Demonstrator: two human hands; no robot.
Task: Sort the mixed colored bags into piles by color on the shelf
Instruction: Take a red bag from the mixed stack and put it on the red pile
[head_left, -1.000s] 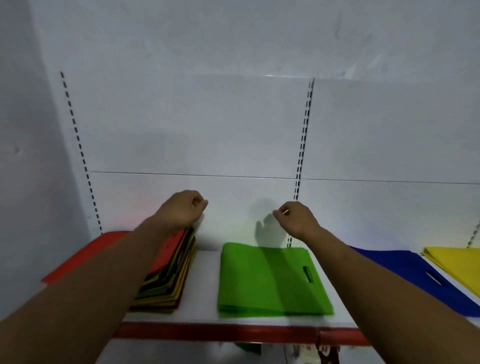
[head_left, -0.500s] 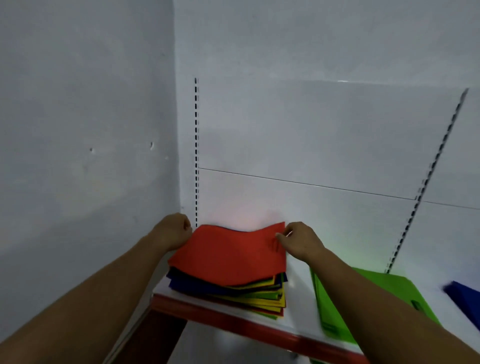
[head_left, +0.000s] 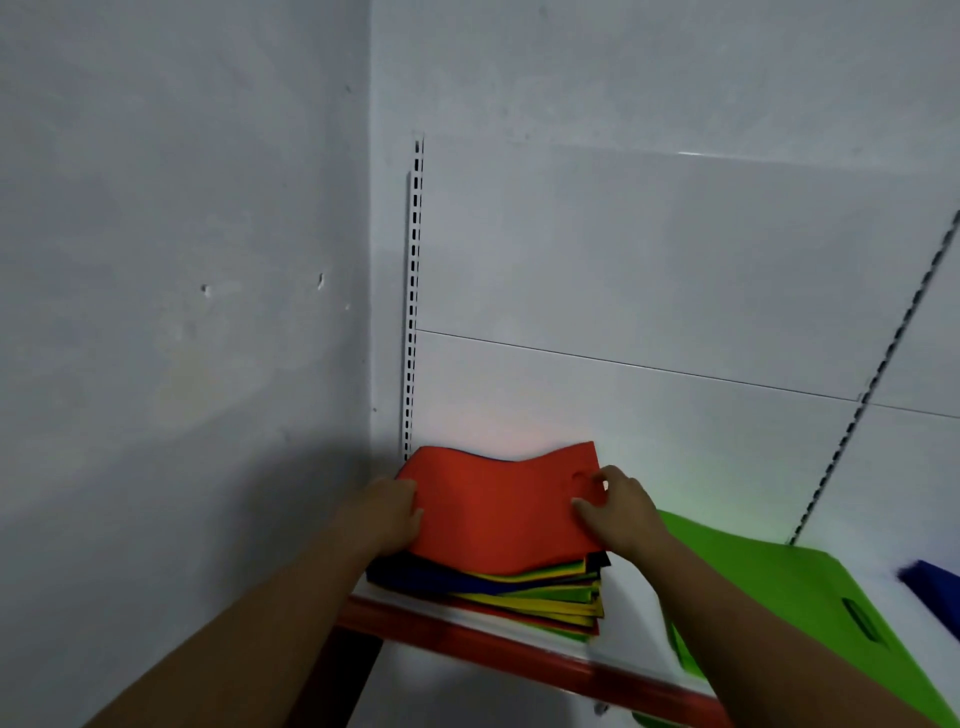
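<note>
The red bag lies bowed on top of the mixed stack, lower centre of the frame. The left hand pinches its left edge and the right hand pinches its right edge, thumbs on top. Both sit on the white shelf. A green bag lies at the lower right, with a blue bag at the right edge.

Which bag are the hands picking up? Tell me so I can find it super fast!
Find the end of the shelf where two walls meet; a stack of bags sits there. The top one is the red bag, held at its edges by the left hand and right hand. The green bag beside the stack lies flat; this one is red and wavy.
</note>
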